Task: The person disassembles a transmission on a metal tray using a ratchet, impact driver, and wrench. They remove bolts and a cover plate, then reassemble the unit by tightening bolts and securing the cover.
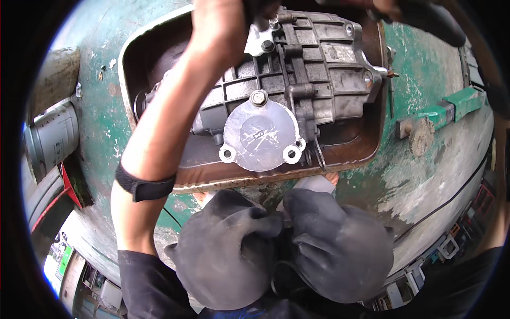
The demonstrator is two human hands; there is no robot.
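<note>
A grey metal gearbox (329, 64) with a ribbed casing lies in a brown-stained tray (239, 183). On its near side sits a round metal cover (260, 135) with a bolt at the top and two open holes lower down. My left hand (226, 13) is above the gearbox's far side, partly cut off by the top edge. Its fingers close round something dark over a silver fitting (260, 41) with bolts. At the top right, my right hand (387, 7) is closed beside a long, dark, rounded object (433, 22); blur and the frame edge hide its kind.
The tray stands on a worn green floor (98, 122), against my feet and bent knees (223, 250). To the right lies a green steel bar with a round foot (425, 130). At the left are a grey bucket (53, 135) and other containers; shop clutter lines the lower right.
</note>
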